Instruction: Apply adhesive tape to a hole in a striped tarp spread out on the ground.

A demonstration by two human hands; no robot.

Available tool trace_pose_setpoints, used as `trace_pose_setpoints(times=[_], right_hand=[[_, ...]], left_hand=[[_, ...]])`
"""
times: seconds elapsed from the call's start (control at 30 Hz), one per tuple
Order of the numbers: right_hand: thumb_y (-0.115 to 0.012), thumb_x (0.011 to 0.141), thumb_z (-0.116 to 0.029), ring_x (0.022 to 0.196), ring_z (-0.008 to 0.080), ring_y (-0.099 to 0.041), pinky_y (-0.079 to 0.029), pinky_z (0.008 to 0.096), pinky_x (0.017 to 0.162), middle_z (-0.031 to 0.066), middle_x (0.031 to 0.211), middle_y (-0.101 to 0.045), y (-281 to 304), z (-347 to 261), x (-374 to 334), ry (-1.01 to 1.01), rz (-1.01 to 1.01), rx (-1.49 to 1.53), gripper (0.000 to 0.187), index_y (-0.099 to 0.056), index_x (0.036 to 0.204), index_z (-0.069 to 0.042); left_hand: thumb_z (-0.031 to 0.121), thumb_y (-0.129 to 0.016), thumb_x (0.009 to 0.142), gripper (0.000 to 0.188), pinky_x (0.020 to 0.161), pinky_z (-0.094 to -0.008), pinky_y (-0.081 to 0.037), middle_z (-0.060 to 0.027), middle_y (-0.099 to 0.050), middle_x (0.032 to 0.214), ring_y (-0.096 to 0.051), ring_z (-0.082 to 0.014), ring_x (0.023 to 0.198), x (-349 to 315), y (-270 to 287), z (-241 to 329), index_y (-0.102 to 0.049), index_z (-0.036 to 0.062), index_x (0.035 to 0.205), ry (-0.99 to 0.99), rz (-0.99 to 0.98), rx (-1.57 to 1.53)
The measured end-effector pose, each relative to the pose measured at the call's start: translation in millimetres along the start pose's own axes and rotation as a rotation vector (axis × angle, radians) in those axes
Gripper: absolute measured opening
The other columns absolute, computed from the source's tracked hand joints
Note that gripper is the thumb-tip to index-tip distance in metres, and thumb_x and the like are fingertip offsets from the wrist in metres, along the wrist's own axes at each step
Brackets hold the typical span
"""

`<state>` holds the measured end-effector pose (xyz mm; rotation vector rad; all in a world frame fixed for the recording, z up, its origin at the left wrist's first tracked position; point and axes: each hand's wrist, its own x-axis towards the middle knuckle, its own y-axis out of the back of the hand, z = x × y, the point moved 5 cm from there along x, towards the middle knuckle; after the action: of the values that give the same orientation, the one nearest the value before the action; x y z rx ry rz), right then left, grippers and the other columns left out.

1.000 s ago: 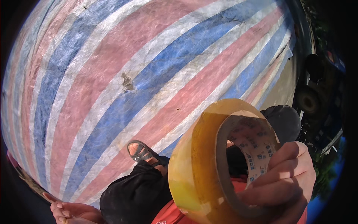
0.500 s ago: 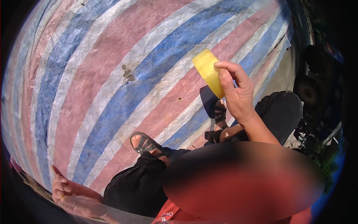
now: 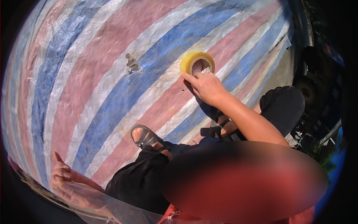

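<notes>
A roll of yellowish packing tape (image 3: pixel 189 59) is held over the striped sheet by my right hand (image 3: pixel 207 89). My fingers reach into its round core while the thumb presses the outer side. The roll's round opening faces up toward me. At the lower left, beside my knee, my left hand (image 3: pixel 61 173) has its thumb pointing up and its other fingers curled. Clear film (image 3: pixel 123 209) lies across the view next to this hand, and a second, fainter hand shape shows through it. What the curled fingers grip, if anything, I cannot make out.
A red, white and blue striped woven sheet (image 3: pixel 123 93) spreads over the ground, with a torn spot (image 3: pixel 131 62) in it. My sandalled foot (image 3: pixel 143 136) and black-trousered knee (image 3: pixel 132 177) are at the near side. Dark clutter (image 3: pixel 309 89) stands at the right.
My right hand has moved slightly left and turned the tape roll, so its open core now faces up. The left hand has hardly moved.
</notes>
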<state>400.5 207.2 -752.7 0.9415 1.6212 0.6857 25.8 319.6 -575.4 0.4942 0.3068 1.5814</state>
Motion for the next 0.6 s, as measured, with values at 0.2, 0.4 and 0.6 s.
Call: trace_pose_setpoints(times=[0.2,0.4,0.6], right_hand=[[-0.060,0.088,-0.018,0.081,0.0282,-0.068,-0.052,0.0430,0.061,0.0156,0.082,-0.064,-9,-23,32,0.204,-0.286,-0.373,0.031,-0.056,0.116,-0.005],[-0.060,0.083,-0.024,0.075,0.0253,-0.061,-0.045,0.0423,0.056,0.0122,0.081,-0.061,-13,-64,42,0.559,-0.407,-0.965,0.023,-0.072,0.092,-0.006],[-0.058,0.087,-0.026,0.082,0.0273,-0.058,-0.044,0.0452,0.066,0.0140,0.092,-0.060,-59,-104,43,0.717,-0.328,-1.042,0.025,-0.074,0.092,-0.007]], left_hand=[[0.031,-0.046,0.104,0.023,0.120,-0.0626,-0.022,-0.0019,-0.047,0.090,-0.054,-0.0164,0.092,-14,24,-13,-0.051,0.0095,0.097,0.023,0.021,-0.018],[0.032,-0.070,0.088,0.032,0.121,-0.0613,-0.022,0.0003,-0.050,0.097,-0.055,-0.0172,0.099,-23,26,-15,-0.057,0.0110,0.109,-0.067,-0.058,0.014],[0.031,-0.087,0.070,0.057,0.121,-0.0607,-0.022,0.0021,-0.051,0.103,-0.055,-0.0175,0.103,-33,49,-30,-0.057,0.0133,0.115,-0.037,-0.053,-0.037]])
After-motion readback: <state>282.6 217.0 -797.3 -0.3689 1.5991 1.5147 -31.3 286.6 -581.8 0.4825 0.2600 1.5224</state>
